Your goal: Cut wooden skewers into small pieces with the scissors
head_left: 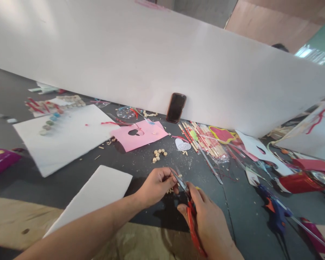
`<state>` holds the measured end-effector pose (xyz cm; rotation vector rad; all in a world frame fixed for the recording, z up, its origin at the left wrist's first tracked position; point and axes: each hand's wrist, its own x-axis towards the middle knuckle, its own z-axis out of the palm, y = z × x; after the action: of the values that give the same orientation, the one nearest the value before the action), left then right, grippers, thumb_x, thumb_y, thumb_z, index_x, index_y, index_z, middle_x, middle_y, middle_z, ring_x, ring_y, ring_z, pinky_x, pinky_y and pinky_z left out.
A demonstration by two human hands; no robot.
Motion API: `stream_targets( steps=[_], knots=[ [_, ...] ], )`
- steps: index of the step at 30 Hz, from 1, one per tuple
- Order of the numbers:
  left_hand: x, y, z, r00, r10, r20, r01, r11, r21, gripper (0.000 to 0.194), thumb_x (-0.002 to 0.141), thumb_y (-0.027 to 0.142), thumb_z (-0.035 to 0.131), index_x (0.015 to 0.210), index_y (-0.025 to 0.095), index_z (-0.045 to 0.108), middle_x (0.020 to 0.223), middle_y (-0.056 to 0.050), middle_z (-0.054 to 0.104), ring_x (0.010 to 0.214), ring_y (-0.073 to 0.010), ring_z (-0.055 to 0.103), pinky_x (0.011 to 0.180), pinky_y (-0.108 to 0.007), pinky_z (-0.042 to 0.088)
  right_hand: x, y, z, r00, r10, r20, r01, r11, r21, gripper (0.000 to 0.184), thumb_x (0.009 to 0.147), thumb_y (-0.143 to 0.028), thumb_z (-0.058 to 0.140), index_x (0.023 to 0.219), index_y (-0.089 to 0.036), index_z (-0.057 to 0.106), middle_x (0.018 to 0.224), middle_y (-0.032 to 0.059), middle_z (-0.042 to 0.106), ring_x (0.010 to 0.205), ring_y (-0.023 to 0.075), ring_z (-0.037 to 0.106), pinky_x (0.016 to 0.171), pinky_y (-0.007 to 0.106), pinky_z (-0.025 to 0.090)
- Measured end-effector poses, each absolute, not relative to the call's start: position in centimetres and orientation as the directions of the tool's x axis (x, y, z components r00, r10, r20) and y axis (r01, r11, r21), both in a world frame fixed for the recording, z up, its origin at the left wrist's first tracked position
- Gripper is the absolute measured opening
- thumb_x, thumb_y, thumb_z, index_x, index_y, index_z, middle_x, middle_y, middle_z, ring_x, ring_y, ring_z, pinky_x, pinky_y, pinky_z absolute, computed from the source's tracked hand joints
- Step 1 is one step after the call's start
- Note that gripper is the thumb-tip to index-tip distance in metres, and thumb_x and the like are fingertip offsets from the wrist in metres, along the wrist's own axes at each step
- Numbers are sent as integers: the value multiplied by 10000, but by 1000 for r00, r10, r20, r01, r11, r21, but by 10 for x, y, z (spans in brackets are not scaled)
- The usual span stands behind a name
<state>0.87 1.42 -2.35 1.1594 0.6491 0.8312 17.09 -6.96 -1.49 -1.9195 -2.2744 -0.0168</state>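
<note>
Red-handled scissors [191,220] are in my right hand [207,216], which is closed around the handles. The blades point up and left, their tips beside the fingers of my left hand [158,186]. Those fingers are pinched together; what they hold is too small or hidden to make out. A tiny pale bit shows by the blades. Under my hands lie small beige pieces [170,190], partly covered. Just beyond, a curved cluster of beige pieces [159,155] rests on the dark table [141,159] among fine crumbs.
A white foam board [97,191] lies under my left forearm. Pink paper [121,139] with a cut-out, a heart-shaped paper [182,144] and bundled sticks [206,139] lie ahead. A phone [176,107] leans on the white partition [141,54]. At right are a blue glue gun [276,213] and a red can [300,180].
</note>
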Motion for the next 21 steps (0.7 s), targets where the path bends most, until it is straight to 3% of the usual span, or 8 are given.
stream_targets(
  steps=[10,21],
  knots=[
    [9,16,-28,515,855,-57,-137,148,979,306,796,411,530,703,121,562,603,-18,569,558,-111,513,566,-226,388,171,-62,-23,-220,961,166,970,233,-67,386,879,-382,413,1167,-137,493,868,101,691,663,221,671,519,287,489],
    [10,15,-26,473,878,-71,-76,122,990,251,804,358,502,671,145,515,533,7,547,505,-103,497,529,-216,376,171,-62,-22,-151,987,52,964,159,-213,372,860,-367,425,1180,-186,485,846,64,708,676,217,681,515,250,451]
  ],
)
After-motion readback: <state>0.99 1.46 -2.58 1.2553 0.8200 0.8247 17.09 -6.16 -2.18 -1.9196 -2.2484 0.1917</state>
